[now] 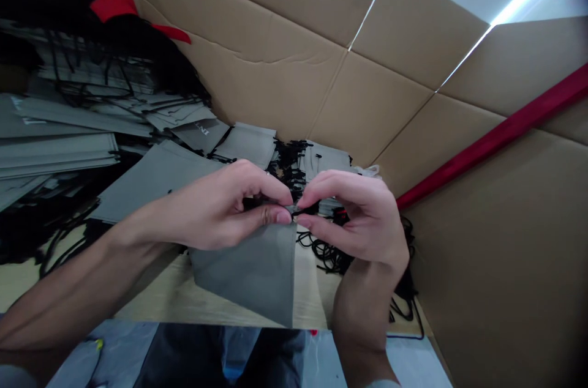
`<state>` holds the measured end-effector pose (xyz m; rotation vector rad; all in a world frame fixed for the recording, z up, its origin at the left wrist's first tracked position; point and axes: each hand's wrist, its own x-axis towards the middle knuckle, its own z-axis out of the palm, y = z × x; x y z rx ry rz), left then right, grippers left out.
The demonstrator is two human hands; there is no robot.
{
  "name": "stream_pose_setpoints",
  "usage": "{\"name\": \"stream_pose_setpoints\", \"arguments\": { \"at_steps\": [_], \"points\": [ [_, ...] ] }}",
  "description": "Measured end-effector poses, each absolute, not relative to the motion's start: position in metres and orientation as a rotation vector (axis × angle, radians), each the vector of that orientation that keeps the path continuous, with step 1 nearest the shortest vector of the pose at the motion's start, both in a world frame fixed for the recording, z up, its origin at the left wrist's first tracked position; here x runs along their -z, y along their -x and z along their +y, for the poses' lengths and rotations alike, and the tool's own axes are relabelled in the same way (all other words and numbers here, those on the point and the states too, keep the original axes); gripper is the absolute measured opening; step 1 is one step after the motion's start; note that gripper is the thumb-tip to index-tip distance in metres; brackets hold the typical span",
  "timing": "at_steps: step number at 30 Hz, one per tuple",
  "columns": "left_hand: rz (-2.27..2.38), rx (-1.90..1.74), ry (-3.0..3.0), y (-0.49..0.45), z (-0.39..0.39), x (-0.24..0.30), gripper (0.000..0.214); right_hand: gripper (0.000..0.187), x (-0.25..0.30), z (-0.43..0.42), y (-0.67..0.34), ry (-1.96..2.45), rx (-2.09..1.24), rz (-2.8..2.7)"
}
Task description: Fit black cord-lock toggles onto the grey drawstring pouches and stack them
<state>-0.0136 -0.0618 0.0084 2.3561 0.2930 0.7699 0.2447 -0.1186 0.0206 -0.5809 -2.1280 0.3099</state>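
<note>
A flat grey fabric pouch (250, 272) hangs at the table's front, held by its upper right corner. My left hand (225, 207) is closed, with thumb and forefinger pinching that corner. Close against it, my right hand (361, 213) pinches the end of a thin black cord (309, 210) at the pouch's edge. The two hands' fingertips nearly meet, and how the cord sits in the corner is partly hidden by them. Below and behind my right hand lies a loose coil of black cords (328, 251).
Grey pouches with black cords are heaped at the left (59, 155), with red strips (114, 5) on top. Smaller grey pouch stacks (250, 143) stand at the back. Cardboard walls (275, 39) enclose the wooden table (156, 296). A dark red band (496, 134) crosses the right wall.
</note>
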Motion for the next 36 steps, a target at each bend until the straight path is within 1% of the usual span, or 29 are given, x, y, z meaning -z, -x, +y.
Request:
{"name": "stream_pose_setpoints", "arguments": {
  "at_steps": [3,9,14,17,20,23,25,28,30,33,36],
  "points": [
    [0.239,-0.820,-2.406,0.016,-0.065,-0.009,0.026,0.015,-0.016,-0.117,-0.244,0.583,-0.395,-2.062],
    [-0.016,-0.811,-2.426,0.017,-0.068,-0.014,0.019,0.021,-0.005,-0.108,-0.244,0.479,-0.547,-1.994],
    [-0.224,-0.650,-2.342,0.013,-0.074,-0.018,0.026,0.009,0.006,-0.096,-0.237,0.167,-0.725,-1.966],
    [-0.185,-0.648,-2.377,0.017,-0.075,-0.020,0.029,0.012,0.007,-0.093,-0.238,0.167,-0.768,-1.950],
    [0.062,-0.776,-2.505,0.023,-0.073,-0.021,0.026,0.026,0.004,-0.098,-0.244,0.364,-0.694,-1.893],
    [0.285,-0.841,-2.498,0.024,-0.072,-0.020,0.025,0.040,-0.001,-0.106,-0.245,0.505,-0.590,-1.854],
    [0.376,-0.940,-2.420,0.018,-0.073,-0.017,0.026,0.038,-0.003,-0.111,-0.241,0.535,-0.512,-1.844],
    [0.434,-1.266,-2.235,0.006,-0.076,-0.010,0.021,0.033,-0.006,-0.115,-0.233,0.571,-0.395,-1.809],
    [0.405,-1.429,-2.117,-0.002,-0.077,-0.005,0.018,0.036,-0.007,-0.117,-0.230,0.589,-0.342,-1.783],
    [0.328,-1.470,-2.061,-0.007,-0.078,-0.001,0.009,0.042,-0.006,-0.119,-0.230,0.606,-0.295,-1.747],
    [0.288,-1.453,-2.026,-0.007,-0.079,-0.001,0.008,0.040,-0.004,-0.120,-0.231,0.679,-0.241,-1.712]
  ]
}}
